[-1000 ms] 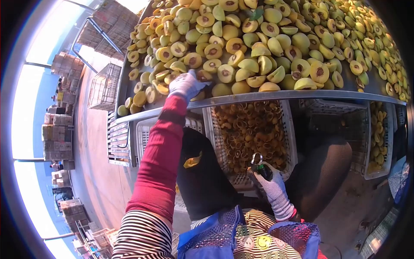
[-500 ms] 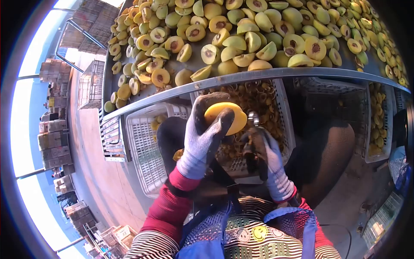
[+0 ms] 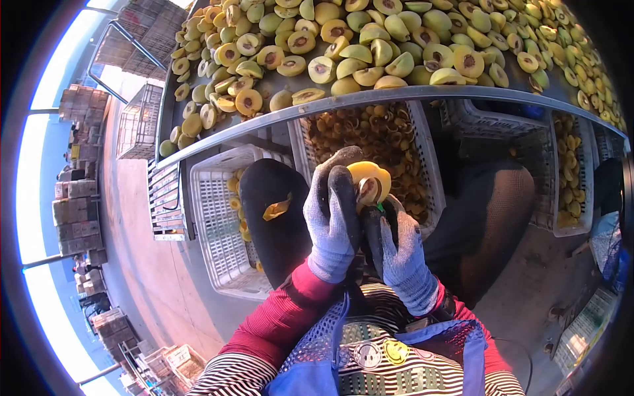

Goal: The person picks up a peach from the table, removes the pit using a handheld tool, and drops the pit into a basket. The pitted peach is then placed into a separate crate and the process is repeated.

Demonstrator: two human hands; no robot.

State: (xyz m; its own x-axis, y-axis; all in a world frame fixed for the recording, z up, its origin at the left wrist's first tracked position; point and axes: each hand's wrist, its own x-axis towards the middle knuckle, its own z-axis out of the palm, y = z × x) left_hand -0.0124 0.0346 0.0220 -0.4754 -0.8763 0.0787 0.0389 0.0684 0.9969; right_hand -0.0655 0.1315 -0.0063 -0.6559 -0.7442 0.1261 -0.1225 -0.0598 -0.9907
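Observation:
A yellow peach half is gripped by my left hand, whose gloved fingers wrap its left side. The brown stone area at its centre faces up toward me. My right hand, also gloved, is closed on a small tool with a curved metal loop and a bit of green. This loop lies right at the stone area; the handle is hidden in my fingers. Both hands are close together above my lap, near a white crate holding brown and yellow fruit scraps.
A metal-edged table heaped with halved peaches spans the front. At left stands another white crate with some yellow pieces. A further filled crate is at right. A yellow scrap lies on my left knee. Stacked crates line the far left.
My hands have come together: the left moved right and slightly down with the peach half, the right moved left. The metal loop went from beside the fruit to its centre.

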